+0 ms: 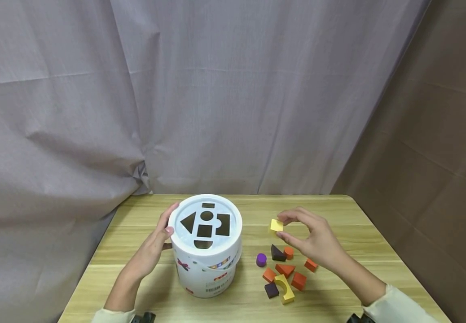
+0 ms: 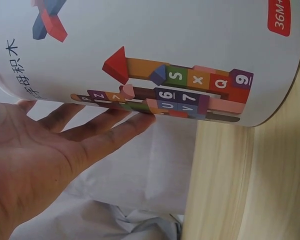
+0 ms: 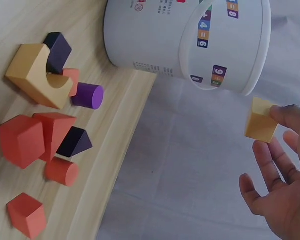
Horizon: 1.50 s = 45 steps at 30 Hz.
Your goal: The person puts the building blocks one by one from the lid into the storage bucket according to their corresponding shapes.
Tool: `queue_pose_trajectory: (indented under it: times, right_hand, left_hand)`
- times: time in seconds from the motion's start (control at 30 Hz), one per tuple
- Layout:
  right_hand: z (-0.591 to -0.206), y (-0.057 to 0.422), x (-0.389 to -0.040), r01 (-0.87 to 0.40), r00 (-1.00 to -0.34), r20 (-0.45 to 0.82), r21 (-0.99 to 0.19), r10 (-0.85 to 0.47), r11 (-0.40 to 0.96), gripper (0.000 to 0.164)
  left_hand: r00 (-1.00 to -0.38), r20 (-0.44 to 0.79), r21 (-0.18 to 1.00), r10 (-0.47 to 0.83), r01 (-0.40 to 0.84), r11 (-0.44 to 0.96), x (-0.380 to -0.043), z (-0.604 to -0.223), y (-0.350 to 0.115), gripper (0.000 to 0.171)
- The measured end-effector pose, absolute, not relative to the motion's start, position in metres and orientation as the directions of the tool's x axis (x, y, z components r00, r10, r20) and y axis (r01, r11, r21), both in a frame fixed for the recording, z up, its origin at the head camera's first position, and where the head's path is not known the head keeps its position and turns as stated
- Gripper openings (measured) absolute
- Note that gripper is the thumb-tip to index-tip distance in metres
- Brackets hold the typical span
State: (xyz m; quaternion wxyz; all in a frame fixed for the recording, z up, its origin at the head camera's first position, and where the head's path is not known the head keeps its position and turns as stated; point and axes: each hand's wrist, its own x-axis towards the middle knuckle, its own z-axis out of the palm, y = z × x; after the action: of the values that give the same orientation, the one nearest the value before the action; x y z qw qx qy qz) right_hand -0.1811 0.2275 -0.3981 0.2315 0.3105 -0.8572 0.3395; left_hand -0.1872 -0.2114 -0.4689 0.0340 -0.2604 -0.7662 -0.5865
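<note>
A white toy bucket (image 1: 206, 273) stands on the table, its pale lid (image 1: 186, 223) cut with a triangle, a circle, rectangles and other shapes. My left hand (image 1: 149, 251) rests on the bucket's left side, fingers stretched along the printed wall and thumb at the lid's rim. In the left wrist view those fingers (image 2: 107, 140) lie nearly straight against the wall. With thumb and fingertips my right hand (image 1: 314, 235) pinches a small yellow block (image 1: 276, 225), held above the table to the right of the bucket. The right wrist view shows this yellow block (image 3: 261, 120) near the bucket's rim.
Below the right hand lie a yellow arch block (image 1: 284, 289), a purple cylinder (image 1: 261, 259), a dark triangular block (image 1: 277, 253), a dark square block (image 1: 271, 290) and several orange-red blocks (image 1: 299, 281). Grey cloth (image 1: 225, 98) hangs behind the wooden table (image 1: 136, 211).
</note>
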Motion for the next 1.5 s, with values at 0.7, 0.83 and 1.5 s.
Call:
queue_pose_trajectory:
  times: [0.7,0.83,1.5]
  right_hand:
    - [-0.383,0.192,-0.189,-0.737,-0.666,0.626,-0.472,-0.405,0.483,0.046]
    - [-0.38,0.187,-0.19,-0.733,-0.672,0.618,-0.474,-0.409,0.488,0.044]
    - [-0.375,0.159,-0.204,-0.775,-0.631,0.623,-0.485,-0.462,0.405,0.038]
  left_hand:
    - [-0.887,0.314,0.912,0.34,0.381,0.153,-0.186,-0.474,-0.211,0.059]
    - [-0.882,0.324,0.908,0.342,0.392,0.152,-0.187,-0.474,-0.211,0.059]
    - [-0.878,0.337,0.899,0.341,0.408,0.161,-0.188,-0.47,-0.209,0.057]
